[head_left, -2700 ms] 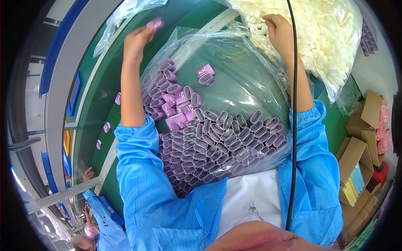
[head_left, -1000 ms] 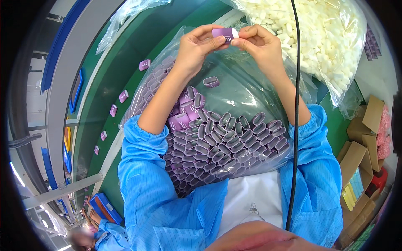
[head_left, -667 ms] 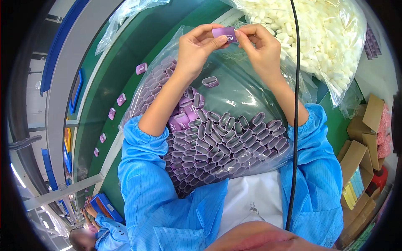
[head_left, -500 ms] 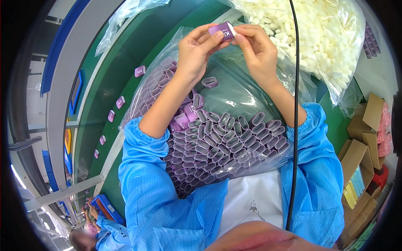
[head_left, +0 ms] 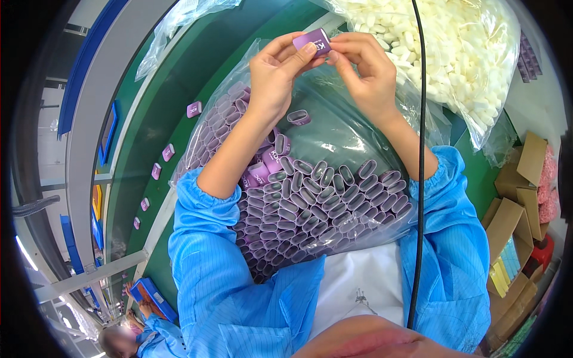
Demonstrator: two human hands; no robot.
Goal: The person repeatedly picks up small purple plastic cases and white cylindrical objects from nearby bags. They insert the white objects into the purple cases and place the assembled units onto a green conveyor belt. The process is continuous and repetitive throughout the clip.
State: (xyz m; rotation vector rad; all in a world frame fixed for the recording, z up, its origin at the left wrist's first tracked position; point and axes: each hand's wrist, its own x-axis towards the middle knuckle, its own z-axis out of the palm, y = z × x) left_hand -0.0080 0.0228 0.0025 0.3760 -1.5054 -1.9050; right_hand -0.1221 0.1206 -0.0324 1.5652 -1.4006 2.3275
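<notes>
Above the middle of the view, my left hand (head_left: 276, 71) is closed on a purple oval casing (head_left: 311, 43), its thumb on the printed face. The fingers of my right hand (head_left: 365, 68) are bent and closed against the casing's right end, where a thin white edge shows. Below my hands, a clear plastic bag (head_left: 343, 140) spreads open, packed with rows of hollow purple casings (head_left: 316, 200). One loose casing (head_left: 299, 117) lies on the plastic between my forearms.
Beyond my right hand stands a clear bag of cream-white oval pieces (head_left: 441, 53). Several purple casings (head_left: 168, 151) sit spaced along a green conveyor belt (head_left: 179, 128) at left. A black cable (head_left: 423, 119) hangs before my right arm. Cardboard boxes (head_left: 507, 230) stand at right; another person (head_left: 158, 334) works lower left.
The white piece at the casing's right end has gone further in, leaving only a thin edge showing. Casings on the belt have shifted slightly toward the lower left.
</notes>
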